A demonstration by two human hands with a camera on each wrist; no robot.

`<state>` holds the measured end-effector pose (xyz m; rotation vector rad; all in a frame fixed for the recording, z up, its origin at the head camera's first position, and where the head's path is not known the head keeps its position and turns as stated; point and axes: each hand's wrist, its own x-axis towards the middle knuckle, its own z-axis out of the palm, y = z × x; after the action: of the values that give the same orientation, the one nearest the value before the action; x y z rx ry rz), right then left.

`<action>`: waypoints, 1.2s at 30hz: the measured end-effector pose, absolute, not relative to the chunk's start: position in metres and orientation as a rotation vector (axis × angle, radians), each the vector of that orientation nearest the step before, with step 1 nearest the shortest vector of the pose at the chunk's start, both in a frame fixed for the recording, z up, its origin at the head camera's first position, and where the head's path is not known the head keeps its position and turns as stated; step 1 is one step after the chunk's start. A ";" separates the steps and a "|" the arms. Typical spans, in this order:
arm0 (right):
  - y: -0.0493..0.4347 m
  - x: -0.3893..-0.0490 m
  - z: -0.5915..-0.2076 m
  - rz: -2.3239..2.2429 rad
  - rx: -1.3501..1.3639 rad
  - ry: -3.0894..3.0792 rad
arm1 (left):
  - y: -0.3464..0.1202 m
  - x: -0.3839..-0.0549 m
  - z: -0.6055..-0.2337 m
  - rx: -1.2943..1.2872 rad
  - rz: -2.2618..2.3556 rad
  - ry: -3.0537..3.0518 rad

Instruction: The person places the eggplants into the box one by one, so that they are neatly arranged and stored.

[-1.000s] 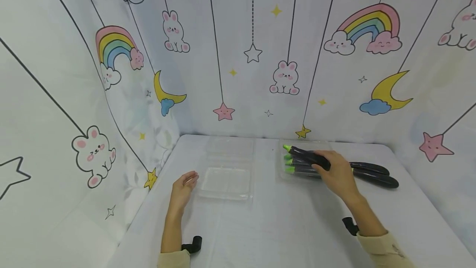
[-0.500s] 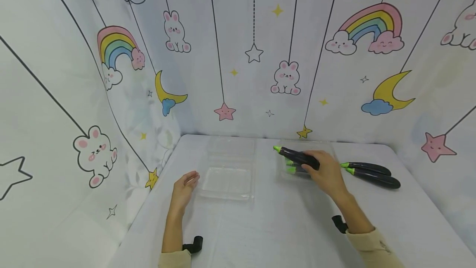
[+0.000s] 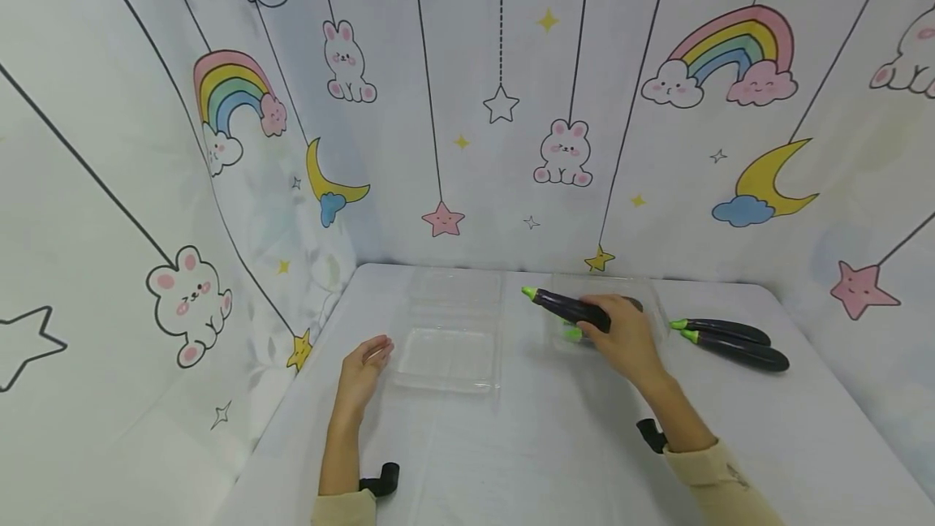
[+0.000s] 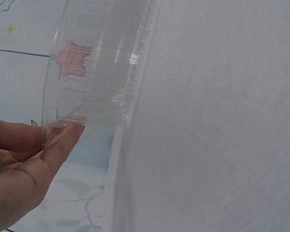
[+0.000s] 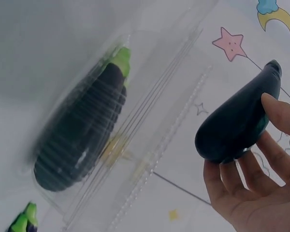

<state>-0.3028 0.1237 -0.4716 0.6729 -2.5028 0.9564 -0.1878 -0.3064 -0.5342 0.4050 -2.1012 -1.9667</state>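
My right hand (image 3: 622,341) holds a dark purple eggplant (image 3: 566,306) with a green stem tip pointing left. In the right wrist view the thumb and fingers grip this eggplant (image 5: 234,121) around its body. Beneath it is a clear plastic box (image 3: 609,281) with eggplants inside, partly hidden by the hand; one eggplant (image 5: 84,128) shows through its ridged wall. At the left, my left hand (image 3: 359,376) pinches the side edge of another clear plastic box (image 3: 444,354), which stands with its lid raised. The thumb and fingers lie on either side of its rim (image 4: 50,96).
Two more eggplants, a rear one (image 3: 723,329) and a front one (image 3: 738,351), lie on the white table (image 3: 540,445) at the right. Behind the table hangs a white curtain (image 3: 504,185) printed with rabbits, stars and rainbows.
My right hand has moved left with the eggplant, lifting it off the others in the right box and partway toward the left box. The left hand stays where it was.
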 end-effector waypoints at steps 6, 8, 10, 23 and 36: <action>0.113 -0.305 -0.476 0.986 0.697 -2.511 | -0.308 -0.189 -0.536 0.408 -1.981 -2.111; 0.109 -0.306 -0.478 1.003 0.700 -2.514 | -0.308 -0.189 -0.536 0.406 -1.983 -2.118; 0.105 -0.306 -0.480 1.010 0.698 -2.521 | -0.308 -0.189 -0.536 0.405 -1.996 -2.118; 0.072 -0.310 -0.478 1.047 0.682 -2.601 | -0.307 -0.188 -0.535 0.435 -1.935 -2.136; 0.042 -0.314 -0.483 1.053 0.782 -2.573 | -0.308 -0.187 -0.534 0.411 -1.910 -2.164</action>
<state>-0.3139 0.0417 -0.4833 0.7822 -2.5729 1.0529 -0.1872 -0.3076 -0.5336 0.4108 -2.1638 -1.9096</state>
